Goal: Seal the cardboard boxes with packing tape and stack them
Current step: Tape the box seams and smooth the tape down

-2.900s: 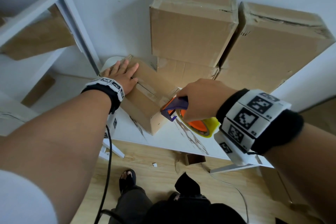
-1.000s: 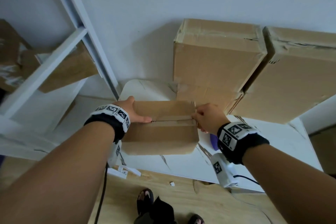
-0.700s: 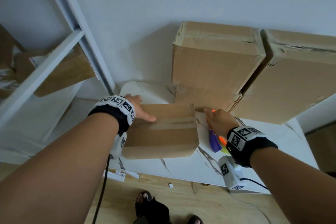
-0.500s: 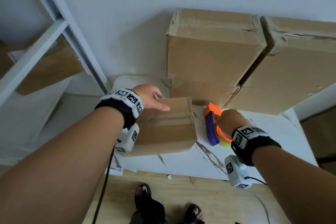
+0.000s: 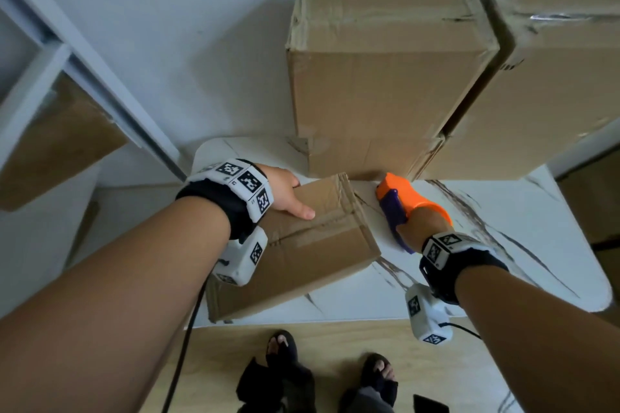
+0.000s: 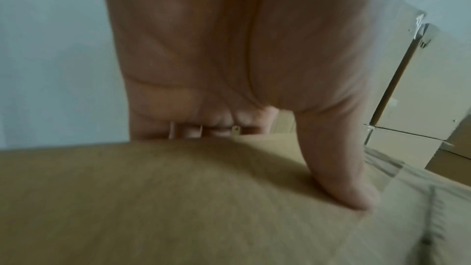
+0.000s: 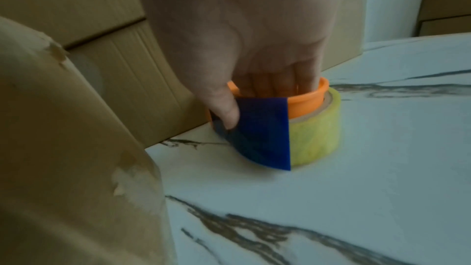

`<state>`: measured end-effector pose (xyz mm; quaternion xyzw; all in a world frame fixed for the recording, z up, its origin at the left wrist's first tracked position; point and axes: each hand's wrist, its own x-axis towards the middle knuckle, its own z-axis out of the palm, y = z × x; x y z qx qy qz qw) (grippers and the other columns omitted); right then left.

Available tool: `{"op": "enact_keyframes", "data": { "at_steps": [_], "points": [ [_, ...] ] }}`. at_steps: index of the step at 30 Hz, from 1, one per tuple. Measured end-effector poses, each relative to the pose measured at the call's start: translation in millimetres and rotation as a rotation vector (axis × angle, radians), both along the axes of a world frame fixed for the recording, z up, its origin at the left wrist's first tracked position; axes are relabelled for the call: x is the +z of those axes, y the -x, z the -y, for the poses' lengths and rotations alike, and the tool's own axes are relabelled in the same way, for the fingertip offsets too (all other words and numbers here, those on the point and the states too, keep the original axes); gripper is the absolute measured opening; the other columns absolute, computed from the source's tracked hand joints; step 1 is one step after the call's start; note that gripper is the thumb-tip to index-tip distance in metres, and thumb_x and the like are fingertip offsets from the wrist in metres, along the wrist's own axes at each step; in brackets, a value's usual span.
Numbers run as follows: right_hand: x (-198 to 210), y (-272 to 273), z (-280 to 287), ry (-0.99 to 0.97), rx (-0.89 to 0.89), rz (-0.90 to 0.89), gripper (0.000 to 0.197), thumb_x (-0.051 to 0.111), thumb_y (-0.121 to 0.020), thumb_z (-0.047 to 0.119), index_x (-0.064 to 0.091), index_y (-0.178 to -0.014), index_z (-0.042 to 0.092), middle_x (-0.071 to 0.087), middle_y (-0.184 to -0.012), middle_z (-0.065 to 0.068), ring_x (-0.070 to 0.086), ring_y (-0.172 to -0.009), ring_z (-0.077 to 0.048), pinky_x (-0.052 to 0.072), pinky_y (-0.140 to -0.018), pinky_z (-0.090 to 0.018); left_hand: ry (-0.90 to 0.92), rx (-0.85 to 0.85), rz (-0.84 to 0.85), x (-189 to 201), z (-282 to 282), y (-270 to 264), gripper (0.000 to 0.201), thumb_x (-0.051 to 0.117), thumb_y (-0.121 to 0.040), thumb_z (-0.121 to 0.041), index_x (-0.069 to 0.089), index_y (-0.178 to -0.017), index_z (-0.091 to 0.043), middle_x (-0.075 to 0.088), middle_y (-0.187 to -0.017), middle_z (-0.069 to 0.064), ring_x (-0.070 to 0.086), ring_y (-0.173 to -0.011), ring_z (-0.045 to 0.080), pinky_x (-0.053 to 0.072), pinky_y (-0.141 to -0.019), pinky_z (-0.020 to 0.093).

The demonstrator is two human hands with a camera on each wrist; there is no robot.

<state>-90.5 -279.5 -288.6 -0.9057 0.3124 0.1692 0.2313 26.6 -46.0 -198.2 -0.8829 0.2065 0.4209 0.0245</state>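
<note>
A small cardboard box (image 5: 312, 245) lies skewed on the white marble table (image 5: 503, 228), a strip of clear tape along its top seam. My left hand (image 5: 287, 193) grips its far left edge. In the left wrist view the thumb (image 6: 344, 178) presses on the box top (image 6: 178, 198) while the fingers curl over the far rim. To the right of the box stands the tape dispenser (image 5: 394, 203), orange with a purple cutter. My right hand (image 5: 417, 223) holds it. In the right wrist view my fingers reach into the orange core of the dispenser (image 7: 313, 128), and the roll rests on the table.
Two large sealed boxes (image 5: 385, 77) (image 5: 553, 94) are stacked against the back wall, the left one on a lower box (image 5: 369, 157). A white shelf frame (image 5: 100, 87) with cardboard stands at left. The table's front edge is close, with my sandalled feet (image 5: 281, 349) on the wooden floor below.
My right hand left the box's right edge and took hold of the tape dispenser on the table. My left hand slid to the far edge, and the box turned slightly.
</note>
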Motion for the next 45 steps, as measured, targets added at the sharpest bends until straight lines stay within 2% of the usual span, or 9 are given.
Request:
{"op": "enact_keyframes", "data": {
  "at_steps": [5,12,15,18,22,27,37,42,45],
  "points": [
    [33.4,-0.5,13.7,-0.041,0.133,-0.124,0.027,0.054,-0.095,0.029,0.057,-0.089,0.003,0.064,-0.098,-0.017,0.056,-0.085,-0.031,0.04,-0.065,-0.032,0.058,-0.029,-0.011,20.2,12.5,-8.7,0.062,0.061,-0.08,-0.061,0.058,-0.125,-0.019,0.064,-0.121,-0.003,0.061,-0.108,0.017,0.046,-0.099,0.036],
    [81.1,25.9,34.6,-0.528,-0.021,0.256,0.022,0.071,-0.083,0.017,0.071,-0.094,-0.001,0.063,-0.085,-0.012,0.055,-0.082,-0.022,0.039,-0.082,-0.036,0.561,0.386,-0.036,32.7,65.8,-17.4,0.027,0.042,-0.098,-0.021,0.062,-0.112,-0.007,0.066,-0.117,0.014,0.062,-0.096,0.026,0.048,-0.079,0.032],
    [108.7,33.6,29.2,-0.579,0.029,0.259,0.021,0.072,-0.079,0.019,0.071,-0.091,0.003,0.068,-0.089,-0.017,0.059,-0.086,-0.024,0.044,-0.089,-0.041,0.753,0.561,-0.138,28.6,77.5,-15.1,0.023,0.043,-0.099,-0.023,0.06,-0.086,-0.014,0.067,-0.091,0.007,0.058,-0.08,0.021,0.043,-0.065,0.028],
    [125.3,35.0,18.7,-0.566,0.052,0.276,0.016,0.07,-0.08,0.021,0.072,-0.087,0.006,0.068,-0.089,-0.016,0.06,-0.085,-0.024,0.046,-0.092,-0.047,0.897,0.698,-0.345,34.7,79.7,-9.2,0.028,0.049,-0.098,-0.032,0.056,-0.076,-0.016,0.059,-0.067,0.002,0.057,-0.064,0.015,0.052,-0.069,0.031],
    [134.9,34.8,6.8,-0.611,0.044,0.29,0.012,0.061,-0.091,0.006,0.07,-0.084,0.009,0.067,-0.089,-0.014,0.06,-0.085,-0.024,0.046,-0.098,-0.047,0.943,0.682,-0.395,43.5,70.3,-10.5,0.023,0.052,-0.096,-0.03,0.06,-0.081,-0.014,0.063,-0.068,0.003,0.063,-0.054,0.01,0.057,-0.058,0.025],
    [144.9,32.9,-0.3,-0.686,-0.004,0.304,0.013,0.058,-0.093,0.003,0.067,-0.101,-0.001,0.067,-0.106,-0.025,0.063,-0.096,-0.028,0.047,-0.104,-0.046,1.087,0.77,-0.511,40.9,49.3,-17.1,0.021,0.059,-0.091,-0.033,0.064,-0.088,-0.013,0.07,-0.072,0.003,0.068,-0.063,0.013,0.059,-0.064,0.023],
    [148.0,19.7,-5.4,-0.698,-0.049,0.313,0.023,0.057,-0.095,0.013,0.066,-0.111,-0.001,0.068,-0.114,-0.021,0.064,-0.106,-0.034,0.046,-0.104,-0.046,1.028,0.811,-0.409,39.6,42.6,-23.8,0.016,0.053,-0.093,-0.003,0.065,-0.087,-0.014,0.069,-0.066,0.005,0.067,-0.06,0.014,0.055,-0.053,0.02],
    [175.2,9.3,-25.3,-0.401,0.014,0.429,0.025,0.055,-0.098,0.03,0.054,-0.121,0.021,0.063,-0.09,-0.003,0.061,-0.076,-0.017,0.05,-0.071,-0.031,0.892,0.835,-0.337,28.0,40.5,-28.2,0.01,0.055,-0.092,-0.006,0.064,-0.094,-0.009,0.066,-0.073,0.007,0.062,-0.048,0.009,0.05,-0.05,0.02],
    [207.4,16.9,-34.3,-0.348,0.227,0.4,0.061,0.073,-0.081,0.047,0.042,-0.133,0.039,0.065,-0.101,0.008,0.064,-0.084,-0.009,0.05,-0.075,-0.023,0.835,0.815,-0.396,28.6,37.7,-29.3,0.015,0.059,-0.09,-0.007,0.063,-0.076,-0.009,0.064,-0.055,0.001,0.058,-0.043,0.008,0.038,-0.057,0.021]
  ]
}}
